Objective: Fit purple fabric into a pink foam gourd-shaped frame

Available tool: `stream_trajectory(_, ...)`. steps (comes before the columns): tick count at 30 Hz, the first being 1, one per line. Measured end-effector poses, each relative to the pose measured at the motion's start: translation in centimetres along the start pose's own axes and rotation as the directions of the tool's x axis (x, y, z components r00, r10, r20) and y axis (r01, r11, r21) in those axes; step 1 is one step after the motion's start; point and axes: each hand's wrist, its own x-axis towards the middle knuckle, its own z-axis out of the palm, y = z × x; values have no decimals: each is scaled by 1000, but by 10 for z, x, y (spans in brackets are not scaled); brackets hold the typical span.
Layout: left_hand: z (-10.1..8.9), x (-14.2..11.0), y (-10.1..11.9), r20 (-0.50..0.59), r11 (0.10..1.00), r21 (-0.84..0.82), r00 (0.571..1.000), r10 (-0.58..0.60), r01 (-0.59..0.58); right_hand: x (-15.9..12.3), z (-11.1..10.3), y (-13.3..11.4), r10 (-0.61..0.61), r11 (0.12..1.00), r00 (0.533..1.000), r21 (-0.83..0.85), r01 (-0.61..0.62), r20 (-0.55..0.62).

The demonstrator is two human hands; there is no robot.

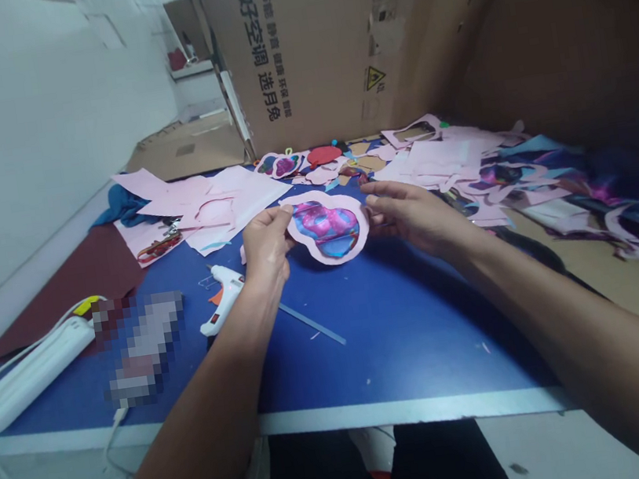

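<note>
Both my hands hold one pink paper cut-out (pixel 327 229) with a shiny blue and magenta centre, a little above the blue table (pixel 404 331). My left hand (pixel 264 247) pinches its left edge between thumb and fingers. Its right edge is gripped by my right hand (pixel 411 215), fingers curled. A white glue gun (pixel 221 297) lies on the table just below my left wrist, with a thin clear glue stick (pixel 311 324) beside it.
Pink paper sheets and scraps (pixel 213 203) lie behind the hands, with more cut-outs (pixel 285 165) and printed scraps (pixel 555 182) to the right. A white power strip (pixel 29 375) sits at front left. A large cardboard box (pixel 315 42) stands at the back.
</note>
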Motion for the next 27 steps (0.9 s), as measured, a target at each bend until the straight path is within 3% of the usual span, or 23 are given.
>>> stream_trajectory(12,5,-6,-5,94,997,71,994,-47,40,-1,0,-1,-137,971,990,-196,138,19)
stream_trajectory(23,5,-5,-6,94,998,60,995,-34,28,-1,-6,-6,-35,978,991,-198,61,128)
stream_trajectory(27,5,-4,-6,69,997,69,997,-27,22,-2,-2,-6,-53,969,975,-225,103,217)
